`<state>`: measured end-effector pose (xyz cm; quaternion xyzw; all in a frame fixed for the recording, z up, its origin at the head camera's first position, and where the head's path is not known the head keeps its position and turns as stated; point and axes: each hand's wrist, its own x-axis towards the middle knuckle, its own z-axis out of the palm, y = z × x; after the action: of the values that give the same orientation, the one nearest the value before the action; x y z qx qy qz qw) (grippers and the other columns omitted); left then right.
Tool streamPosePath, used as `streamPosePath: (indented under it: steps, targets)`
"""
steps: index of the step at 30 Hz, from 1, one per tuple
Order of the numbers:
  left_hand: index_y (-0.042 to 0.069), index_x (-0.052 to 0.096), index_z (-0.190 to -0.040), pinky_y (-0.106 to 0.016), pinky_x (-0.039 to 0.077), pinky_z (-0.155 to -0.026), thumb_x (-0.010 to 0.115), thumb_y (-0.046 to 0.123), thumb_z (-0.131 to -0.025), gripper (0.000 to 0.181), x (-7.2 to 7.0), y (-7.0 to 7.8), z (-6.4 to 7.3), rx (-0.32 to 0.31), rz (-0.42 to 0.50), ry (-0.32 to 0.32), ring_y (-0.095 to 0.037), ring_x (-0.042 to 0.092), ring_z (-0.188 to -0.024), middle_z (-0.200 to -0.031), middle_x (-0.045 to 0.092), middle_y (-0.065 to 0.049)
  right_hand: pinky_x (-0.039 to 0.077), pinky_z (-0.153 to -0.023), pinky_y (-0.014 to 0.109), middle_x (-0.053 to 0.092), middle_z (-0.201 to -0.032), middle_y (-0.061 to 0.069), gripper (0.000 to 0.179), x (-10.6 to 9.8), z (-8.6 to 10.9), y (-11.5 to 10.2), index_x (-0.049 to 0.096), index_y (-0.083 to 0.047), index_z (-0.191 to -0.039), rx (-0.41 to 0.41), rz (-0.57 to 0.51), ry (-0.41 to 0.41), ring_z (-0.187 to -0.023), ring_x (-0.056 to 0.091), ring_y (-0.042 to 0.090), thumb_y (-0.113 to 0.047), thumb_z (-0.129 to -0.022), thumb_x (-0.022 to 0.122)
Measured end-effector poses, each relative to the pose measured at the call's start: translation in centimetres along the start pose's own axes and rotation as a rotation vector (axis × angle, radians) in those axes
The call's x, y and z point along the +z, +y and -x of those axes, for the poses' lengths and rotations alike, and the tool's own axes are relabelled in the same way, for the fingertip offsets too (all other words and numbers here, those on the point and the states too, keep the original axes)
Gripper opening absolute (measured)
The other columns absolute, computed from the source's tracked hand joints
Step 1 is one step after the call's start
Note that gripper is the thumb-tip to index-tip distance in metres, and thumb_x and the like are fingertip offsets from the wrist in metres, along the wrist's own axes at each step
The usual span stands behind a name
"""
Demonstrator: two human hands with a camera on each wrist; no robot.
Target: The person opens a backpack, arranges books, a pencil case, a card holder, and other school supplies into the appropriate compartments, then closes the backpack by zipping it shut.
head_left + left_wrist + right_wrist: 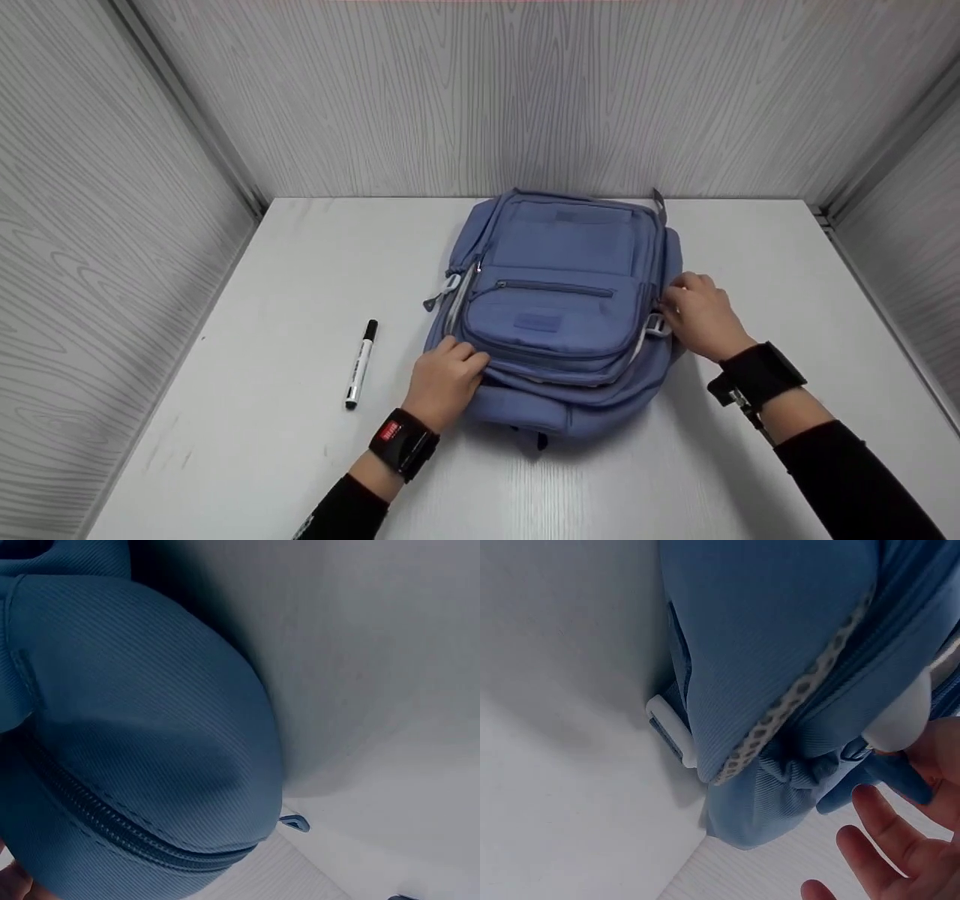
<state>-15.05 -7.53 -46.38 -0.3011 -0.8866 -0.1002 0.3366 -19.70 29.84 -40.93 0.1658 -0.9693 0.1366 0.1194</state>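
Head view shows me a blue backpack (566, 244) lying on the white table (300, 300), right of the middle, front pocket (551, 319) upward, which probably puts its side edges within easy reach of both hands. The left hand (444, 379) has its fingers curled over the near left edge, gripping the cloth, I'd guess to keep the bag from sliding. Across from it, the right hand (703, 319) pinches the right side beside a white buckle (657, 325), so the bag seems braced between the two. A marker (361, 365) lies to the left, apart from bag and hands. Left wrist view is mostly the bag's rounded end, with a dark zip (112, 829) along it; only a bit of fingers (11, 883) shows in the corner, too little to tell the grip from there. Right wrist view has a blue tab (904, 778) between thumb and forefinger, the other fingers spread away, perhaps because something that small needs only a light pinch.
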Motion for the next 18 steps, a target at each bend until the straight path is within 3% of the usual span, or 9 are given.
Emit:
streamPosePath:
  steps: [6, 11, 14, 18]
  targets:
    - [0.016, 0.070, -0.080, -0.029, 0.045, -0.046, 0.077, 0.010, -0.075, 0.010, 0.2, -0.6, -0.1, -0.002, -0.008, 0.033, -0.018, 0.055, -0.067, -0.072, 0.065, 0.001, 0.043, -0.081, 0.063, 0.060, -0.103, 0.020, 0.010, -0.4, 1.0, -1.2, 0.068, 0.001, -0.091, -0.021, -0.042, -0.037, -0.099, 0.054, 0.042, -0.002, -0.092, 0.059]
    - [0.015, 0.072, -0.080, -0.029, 0.050, -0.050, 0.077, 0.007, -0.073, 0.012, 0.4, -1.8, -0.4, -0.021, -0.009, 0.045, -0.019, 0.059, -0.070, -0.075, 0.069, 0.002, 0.039, -0.083, 0.058, 0.059, -0.100, 0.017, 0.008, -0.5, 2.0, -2.5, 0.069, -0.001, -0.089, -0.022, -0.098, -0.085, -0.099, 0.052, 0.037, -0.001, -0.091, 0.061]
    - [0.014, 0.073, -0.081, -0.030, 0.054, -0.056, 0.076, 0.004, -0.073, 0.013, 0.5, -2.6, -0.7, -0.056, 0.001, 0.030, -0.020, 0.061, -0.073, -0.077, 0.071, 0.001, 0.036, -0.083, 0.052, 0.057, -0.097, 0.013, 0.008, -0.2, 2.9, -3.9, 0.067, -0.003, -0.084, -0.061, -0.144, -0.091, -0.096, 0.050, 0.032, 0.000, -0.089, 0.061]
    - [0.013, 0.074, -0.082, -0.031, 0.055, -0.060, 0.074, 0.004, -0.075, 0.012, 0.4, -3.2, -0.7, -0.083, 0.009, 0.001, -0.021, 0.062, -0.074, -0.079, 0.072, -0.001, 0.033, -0.080, 0.043, 0.054, -0.091, 0.006, 0.014, 0.4, 4.1, -6.1, 0.063, -0.007, -0.078, -0.153, -0.170, -0.031, -0.091, 0.047, 0.025, 0.003, -0.087, 0.064]
